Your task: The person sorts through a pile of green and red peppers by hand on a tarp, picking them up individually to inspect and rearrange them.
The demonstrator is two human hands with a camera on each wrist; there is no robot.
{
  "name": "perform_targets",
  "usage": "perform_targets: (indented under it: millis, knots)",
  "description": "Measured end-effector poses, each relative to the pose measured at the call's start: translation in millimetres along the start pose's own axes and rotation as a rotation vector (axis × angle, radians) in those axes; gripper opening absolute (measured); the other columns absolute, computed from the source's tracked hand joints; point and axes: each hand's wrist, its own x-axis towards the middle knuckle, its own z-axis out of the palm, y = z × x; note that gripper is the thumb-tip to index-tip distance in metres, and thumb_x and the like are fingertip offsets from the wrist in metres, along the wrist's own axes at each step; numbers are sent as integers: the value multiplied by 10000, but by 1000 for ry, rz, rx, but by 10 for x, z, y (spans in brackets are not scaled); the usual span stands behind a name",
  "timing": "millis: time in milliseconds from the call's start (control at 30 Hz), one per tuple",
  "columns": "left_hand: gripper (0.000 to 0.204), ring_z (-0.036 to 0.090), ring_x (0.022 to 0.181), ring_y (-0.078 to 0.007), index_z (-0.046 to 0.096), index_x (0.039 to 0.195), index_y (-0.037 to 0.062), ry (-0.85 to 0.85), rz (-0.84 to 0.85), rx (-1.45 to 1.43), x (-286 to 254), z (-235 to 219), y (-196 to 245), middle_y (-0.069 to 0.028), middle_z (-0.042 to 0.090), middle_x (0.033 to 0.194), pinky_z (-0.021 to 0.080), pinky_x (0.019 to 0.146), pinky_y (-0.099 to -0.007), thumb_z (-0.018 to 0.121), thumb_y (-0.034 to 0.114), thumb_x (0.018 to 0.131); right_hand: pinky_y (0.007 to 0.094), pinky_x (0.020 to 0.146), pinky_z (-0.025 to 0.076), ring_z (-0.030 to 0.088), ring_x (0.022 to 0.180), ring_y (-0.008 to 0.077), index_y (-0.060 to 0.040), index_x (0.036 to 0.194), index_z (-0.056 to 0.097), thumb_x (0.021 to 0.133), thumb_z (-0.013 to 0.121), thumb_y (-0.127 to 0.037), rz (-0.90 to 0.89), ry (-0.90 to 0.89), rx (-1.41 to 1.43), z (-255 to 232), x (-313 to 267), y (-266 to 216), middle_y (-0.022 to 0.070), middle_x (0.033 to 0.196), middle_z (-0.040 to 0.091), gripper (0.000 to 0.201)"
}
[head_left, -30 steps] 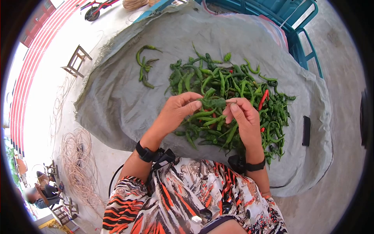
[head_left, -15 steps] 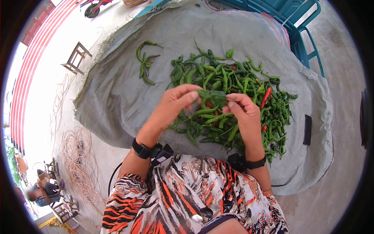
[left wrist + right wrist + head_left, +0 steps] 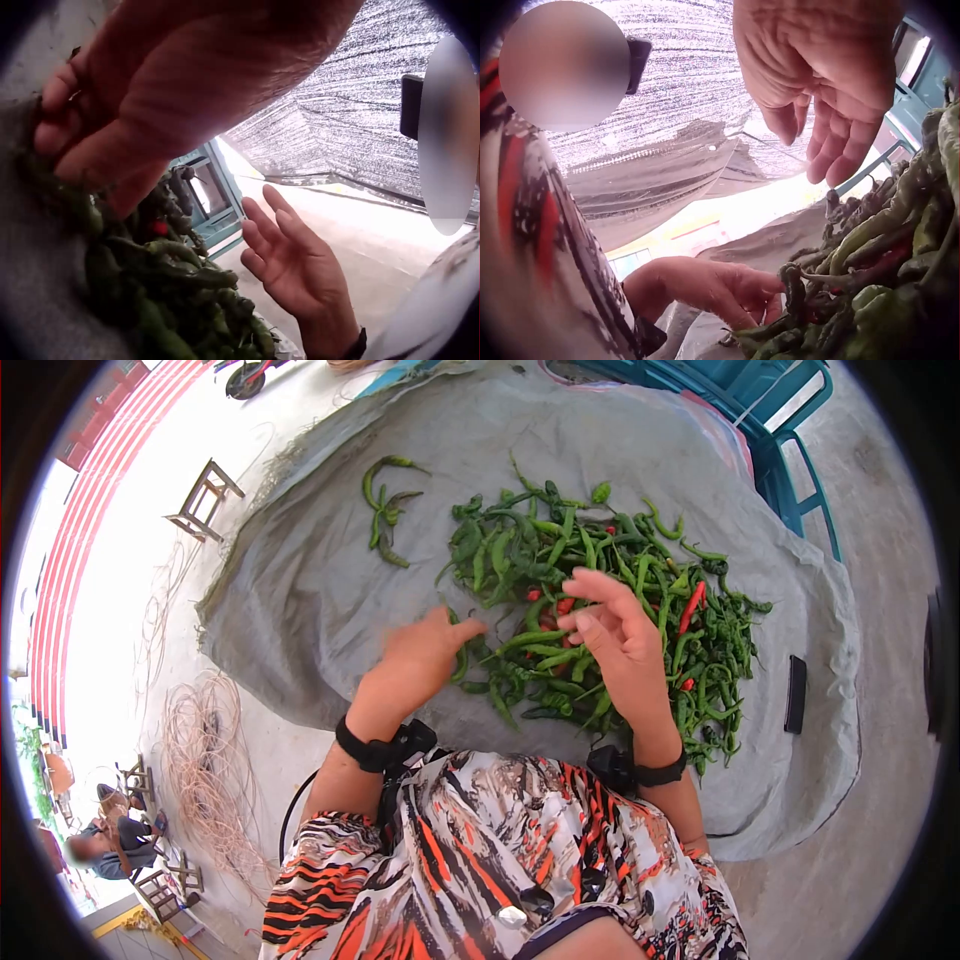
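A heap of green chili peppers [image 3: 560, 545], with a few red ones, lies on a grey cloth [image 3: 300, 590]. My left hand [image 3: 415, 660] is low at the heap's left edge, blurred in the head view. Its fingers bend down by a green pepper [image 3: 82, 206] in the left wrist view; I cannot tell whether they grip it. My right hand [image 3: 625, 645] hovers over the heap's middle, fingers loosely bent, nothing between them. The right wrist view also shows this hand [image 3: 832, 97] above the peppers, its thumb apart from the fingers.
A few separate green peppers [image 3: 383, 510] lie at the cloth's upper left. A black phone-like object [image 3: 795, 694] rests on the right. Beyond the cloth are a blue metal frame [image 3: 770, 450], a small wooden stool [image 3: 205, 500], coiled cord [image 3: 205, 760] and a seated person [image 3: 125, 835].
Both hands held a dark green pepper between them earlier. Now they are apart: the left has moved down and left to the heap's edge, and the right has let go, its fingers spread.
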Motion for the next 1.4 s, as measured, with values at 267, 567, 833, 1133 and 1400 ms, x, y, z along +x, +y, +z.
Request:
perform_targets:
  millis: [267, 567, 833, 1133, 1400]
  knots:
    - [423, 592, 940, -329, 556, 1155, 167, 72, 118, -85, 64, -54, -33, -117, 523, 1048, 486, 733, -432, 642, 32, 764, 247, 743, 512, 605, 801, 101, -27, 1254, 556, 970, 543, -77, 68, 39, -31, -187, -58, 35, 63, 1050, 635, 288]
    - [288, 604, 710, -191, 494, 1200, 45, 314, -45, -631, 108, -274, 167, -78, 634, 993, 478, 648, -297, 562, 202, 969, 235, 716, 508, 601, 777, 90, -14, 1200, 579, 973, 545, -84, 84, 42, -30, -195, -76, 59, 56, 1009, 655, 240]
    - [293, 597, 727, -128, 498, 1221, 19, 5, -64, -1510, 241, -65, 390, -101, 650, 1087, 485, 696, -253, 479, 234, 1024, 263, 661, 494, 603, 726, 92, 0, 1158, 596, 936, 615, -220, 224, -237, -265, -32, -69, 93, 64, 877, 679, 314]
    - [267, 609, 822, -156, 510, 1229, 22, -27, 25, -1807, 261, 7, 406, -144, 619, 1195, 509, 748, -290, 469, 144, 995, 240, 624, 479, 581, 683, 91, -3, 1108, 619, 957, 601, -217, 242, -52, -21, 34, -84, 115, 35, 826, 638, 263]
    - [281, 609, 826, -155, 533, 1228, 10, -112, -20, -1840, 293, -2, 420, -105, 631, 1136, 508, 737, -291, 478, 146, 989, 218, 624, 464, 579, 695, 79, -1, 995, 609, 984, 554, -163, 185, -92, -7, -42, -81, 65, 32, 819, 630, 171]
